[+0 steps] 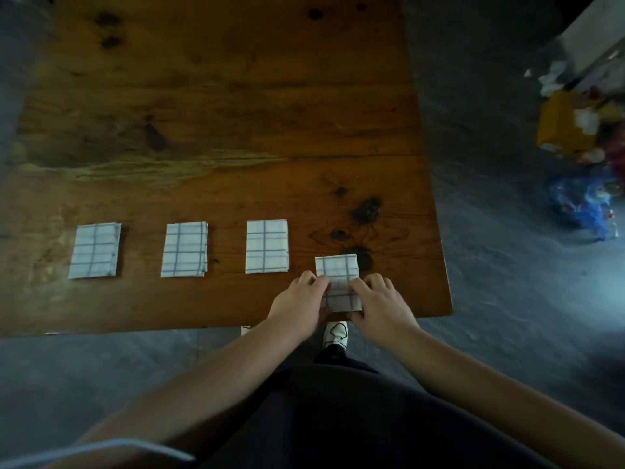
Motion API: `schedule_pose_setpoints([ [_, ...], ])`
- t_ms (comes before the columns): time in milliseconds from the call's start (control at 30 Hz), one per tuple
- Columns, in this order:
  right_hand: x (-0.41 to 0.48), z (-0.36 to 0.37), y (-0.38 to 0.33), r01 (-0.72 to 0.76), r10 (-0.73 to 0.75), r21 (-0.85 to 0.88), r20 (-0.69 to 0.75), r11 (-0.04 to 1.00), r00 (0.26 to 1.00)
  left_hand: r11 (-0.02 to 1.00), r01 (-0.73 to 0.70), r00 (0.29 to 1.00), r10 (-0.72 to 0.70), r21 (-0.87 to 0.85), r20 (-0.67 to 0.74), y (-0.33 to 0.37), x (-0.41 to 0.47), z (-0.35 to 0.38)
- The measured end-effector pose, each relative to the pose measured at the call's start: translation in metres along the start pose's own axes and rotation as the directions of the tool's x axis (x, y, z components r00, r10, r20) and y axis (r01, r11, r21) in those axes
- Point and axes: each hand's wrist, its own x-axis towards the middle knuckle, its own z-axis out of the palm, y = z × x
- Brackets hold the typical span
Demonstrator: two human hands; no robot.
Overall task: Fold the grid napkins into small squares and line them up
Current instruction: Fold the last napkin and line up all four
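Three folded white grid napkins lie in a row on the wooden table (220, 130): the left napkin (95, 251), the middle napkin (184, 249) and the right napkin (267, 246). A fourth folded napkin (338, 269) sits nearer the table's front right corner, lower than the row. My left hand (299, 299) grips its left edge and my right hand (380, 301) grips its right edge, fingers curled over the cloth. My hands hide the napkin's lower sides.
The table's front edge runs just below my hands and its right edge is close to the fourth napkin. A heap of coloured packets and a yellow box (564, 130) lies on the grey floor at the right. My shoe (336, 334) shows under the table edge.
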Motion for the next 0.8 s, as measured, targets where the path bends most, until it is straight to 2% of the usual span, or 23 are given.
schedule_pose_setpoints([
  [200,0.008,0.001,0.016,0.107,-0.107,-0.046,-0.015,0.993,0.994,0.998,0.034,0.999,-0.033,0.048,-0.010,0.013,0.001,0.008],
  [333,0.019,-0.004,0.023,0.114,-0.117,-0.046,-0.070,0.992,0.991,0.998,0.045,0.998,-0.043,0.036,-0.051,0.014,0.011,0.004],
  [800,0.055,-0.026,0.034,0.091,-0.096,-0.042,-0.127,0.995,0.987,0.999,0.048,0.990,-0.049,-0.007,-0.133,0.020,0.049,-0.010],
])
